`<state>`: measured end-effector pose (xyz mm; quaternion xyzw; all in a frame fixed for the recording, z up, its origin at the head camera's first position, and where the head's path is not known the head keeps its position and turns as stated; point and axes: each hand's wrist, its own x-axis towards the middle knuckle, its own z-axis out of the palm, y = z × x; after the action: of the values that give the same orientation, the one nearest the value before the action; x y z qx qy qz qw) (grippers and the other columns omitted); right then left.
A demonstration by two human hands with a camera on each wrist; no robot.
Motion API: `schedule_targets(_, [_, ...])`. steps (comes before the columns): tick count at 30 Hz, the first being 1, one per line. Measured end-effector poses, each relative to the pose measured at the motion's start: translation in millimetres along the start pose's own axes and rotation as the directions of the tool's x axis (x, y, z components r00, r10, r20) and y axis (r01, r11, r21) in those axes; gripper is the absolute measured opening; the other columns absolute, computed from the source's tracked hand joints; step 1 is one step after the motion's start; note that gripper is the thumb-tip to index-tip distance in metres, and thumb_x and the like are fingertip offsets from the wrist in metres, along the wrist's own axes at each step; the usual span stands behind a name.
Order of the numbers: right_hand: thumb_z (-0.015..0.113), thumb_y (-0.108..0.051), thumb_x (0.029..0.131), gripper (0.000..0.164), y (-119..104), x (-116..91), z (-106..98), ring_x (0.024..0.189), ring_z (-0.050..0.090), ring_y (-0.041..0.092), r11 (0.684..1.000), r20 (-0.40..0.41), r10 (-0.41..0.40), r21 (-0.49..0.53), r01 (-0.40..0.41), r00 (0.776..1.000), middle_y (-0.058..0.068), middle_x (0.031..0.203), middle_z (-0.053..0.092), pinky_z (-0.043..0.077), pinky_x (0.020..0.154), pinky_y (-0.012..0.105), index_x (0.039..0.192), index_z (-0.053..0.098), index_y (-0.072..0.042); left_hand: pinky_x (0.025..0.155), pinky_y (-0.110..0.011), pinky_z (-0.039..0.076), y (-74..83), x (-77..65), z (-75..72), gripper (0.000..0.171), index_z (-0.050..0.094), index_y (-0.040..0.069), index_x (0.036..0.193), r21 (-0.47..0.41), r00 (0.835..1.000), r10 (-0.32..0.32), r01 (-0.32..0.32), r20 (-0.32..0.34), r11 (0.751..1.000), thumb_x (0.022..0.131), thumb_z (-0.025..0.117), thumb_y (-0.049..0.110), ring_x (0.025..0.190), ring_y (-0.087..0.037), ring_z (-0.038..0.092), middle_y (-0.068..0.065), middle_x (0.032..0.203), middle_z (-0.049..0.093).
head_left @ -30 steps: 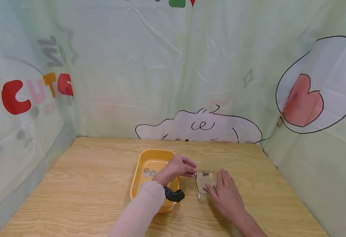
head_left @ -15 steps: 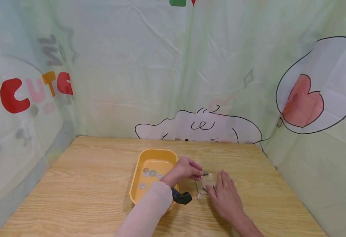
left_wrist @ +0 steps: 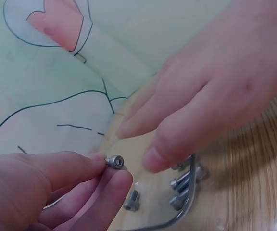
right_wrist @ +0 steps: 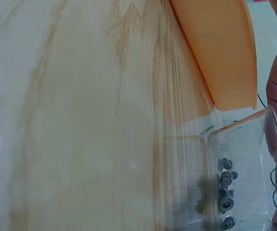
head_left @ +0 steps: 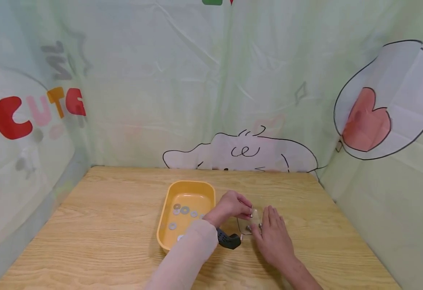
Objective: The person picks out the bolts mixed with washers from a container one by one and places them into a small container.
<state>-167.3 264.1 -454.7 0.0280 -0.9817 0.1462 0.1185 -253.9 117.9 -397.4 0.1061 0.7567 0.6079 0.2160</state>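
Note:
My left hand [head_left: 234, 205] pinches a small silver socket-head bolt [left_wrist: 115, 161] between thumb and fingers, its hex recess facing the left wrist camera. It is above the left part of a clear plastic box [right_wrist: 244, 149]. Inside the box lie several more metal bolts [right_wrist: 226, 183], and a single bolt [left_wrist: 132, 200] lies a little apart from the others. My right hand [head_left: 276, 237] rests at the box's right side with its fingers straight, its thumb over the near rim. That hand covers part of the box in the head view.
Just left of the box stands a yellow plastic tray [head_left: 163, 217] with several flat washers [head_left: 184, 210] on its floor. My left forearm crosses over its right side. A wooden table [head_left: 88, 225] carries everything, with a printed curtain [head_left: 142, 100] along the back and sides.
My left hand has moved right, from the box's left edge to over its inside, with the bolt in its fingers. More washers show in the tray. My right hand has stayed in place.

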Motion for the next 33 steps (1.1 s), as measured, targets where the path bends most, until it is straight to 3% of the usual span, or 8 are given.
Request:
schedule_targets(10, [0.039, -0.042, 0.106, 0.074, -2, 1, 0, 0.147, 0.022, 0.049, 1.0, -0.024, -0.016, -0.02, 0.016, 1.0, 0.036, 0.156, 0.023, 0.02, 0.119, 0.064, 0.147, 0.025, 0.018, 0.066, -0.029, 0.062, 0.6, -1.6, 14.7, 0.01, 0.073, -0.004, 0.095, 0.094, 0.999, 0.026, -0.022, -0.042, 0.995, 0.085, 0.074, -0.002, 0.069, -0.019, 0.074, -0.008, 0.077, 0.072])
schedule_targets(18, [0.041, -0.04, 0.105, 0.073, -2, 1, -1, 0.146, 0.023, 0.05, 1.0, -0.018, -0.01, -0.023, 0.009, 1.0, 0.037, 0.155, 0.024, 0.021, 0.119, 0.065, 0.146, 0.026, 0.018, 0.066, -0.028, 0.062, -0.1, -2.7, 16.8, 0.009, 0.073, -0.004, 0.095, 0.111, 0.999, 0.019, -0.014, -0.047, 0.994, 0.087, 0.072, 0.0, 0.07, -0.022, 0.075, -0.016, 0.078, 0.075])
schedule_targets(26, [0.044, -0.037, 0.105, 0.072, -3, 0, -3, 0.147, 0.02, 0.05, 1.0, -0.005, -0.004, -0.027, 0.004, 1.0, 0.037, 0.156, 0.02, 0.02, 0.118, 0.065, 0.147, 0.024, 0.018, 0.077, -0.033, 0.062, 1.6, -10.5, 4.1, 0.014, 0.074, -0.001, 0.1, 0.107, 0.999, 0.04, -0.037, -0.027, 0.994, 0.089, 0.072, 0.006, 0.071, -0.02, 0.075, -0.01, 0.079, 0.074])
schedule_targets(33, [0.045, -0.037, 0.104, 0.074, -3, 1, -6, 0.147, 0.017, 0.051, 1.0, 0.032, 0.017, 0.012, -0.017, 0.999, 0.038, 0.156, 0.018, 0.018, 0.118, 0.067, 0.147, 0.022, 0.019, 0.071, -0.03, 0.063, -5.0, -8.7, -13.6, 0.016, 0.073, 0.0, 0.1, 0.089, 0.997, 0.074, -0.074, 0.001, 0.993, 0.089, 0.071, 0.01, 0.073, -0.019, 0.074, -0.009, 0.081, 0.074])
